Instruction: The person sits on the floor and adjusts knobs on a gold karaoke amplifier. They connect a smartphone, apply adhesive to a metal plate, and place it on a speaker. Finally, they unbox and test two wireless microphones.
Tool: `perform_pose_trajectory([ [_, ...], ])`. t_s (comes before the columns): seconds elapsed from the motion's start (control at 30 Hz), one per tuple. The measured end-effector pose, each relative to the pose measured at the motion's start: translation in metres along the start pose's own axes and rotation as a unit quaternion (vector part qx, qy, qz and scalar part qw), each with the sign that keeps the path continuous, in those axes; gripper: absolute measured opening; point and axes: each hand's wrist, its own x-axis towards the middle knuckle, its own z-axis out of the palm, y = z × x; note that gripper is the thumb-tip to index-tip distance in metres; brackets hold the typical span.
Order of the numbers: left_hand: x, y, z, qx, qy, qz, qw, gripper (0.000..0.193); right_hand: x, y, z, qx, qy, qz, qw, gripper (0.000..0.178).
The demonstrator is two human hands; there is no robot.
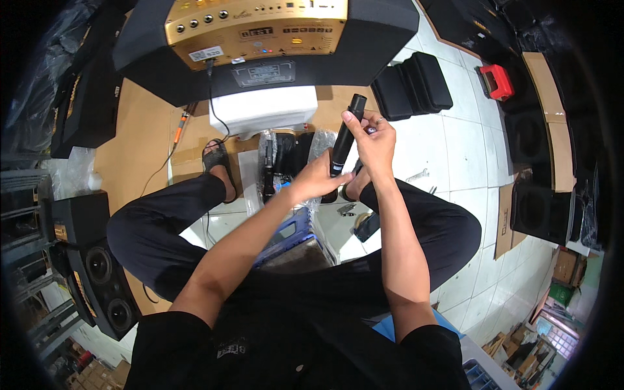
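Observation:
Between my two hands a black microphone body [344,143] is held slanting, its upper end tipped slightly to the right. My right hand [377,143] grips it near the top, thumb along the side. A small round-ended thing [370,130] shows among the right fingers; its kind is too small to make out. My left hand [316,177] closes on the lower end, beside a small light panel on the body. Just left of it, a second black microphone [268,166] lies in clear bubble wrap [251,192] on the floor between my feet.
A large black speaker with a gold control panel [260,36] stands ahead, with a white foam block [263,109] before it. Black padded cases [413,84] lie to its right. Beneath me is a blue plastic stool [292,231]. A phone [368,226] rests on the tiles.

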Motion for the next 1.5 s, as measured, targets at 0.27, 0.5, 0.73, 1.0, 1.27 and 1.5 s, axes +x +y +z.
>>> perform_pose_trajectory([
  [0.27, -0.063, 0.044, -0.096, -0.234, -0.222, -0.102, 0.941, 0.028, -0.006, -0.046, -0.021, 0.273, -0.384, 0.011, 0.882, 0.039],
  [0.5, -0.096, 0.100, -0.166, 0.152, -0.200, -0.166, 0.953, 0.033, -0.023, -0.066, -0.025, 0.126, -0.310, -0.022, 0.942, 0.022],
  [0.73, -0.096, 0.076, -0.171, 0.113, -0.246, -0.165, 0.948, 0.032, -0.012, -0.031, -0.021, 0.075, -0.365, 0.032, 0.927, 0.036],
  [1.0, -0.095, 0.078, -0.177, 0.061, -0.281, -0.216, 0.933, 0.038, -0.014, -0.026, -0.016, 0.119, -0.363, -0.005, 0.924, 0.032],
  [1.27, -0.109, 0.058, -0.221, 0.144, -0.277, -0.268, 0.911, 0.054, 0.035, 0.146, 0.006, -0.094, -0.395, 0.050, 0.913, 0.027],
  [1.5, -0.106, 0.052, -0.200, 0.216, -0.241, -0.196, 0.926, 0.063, -0.004, 0.212, 0.121, -0.286, -0.215, -0.017, 0.933, 0.038],
])
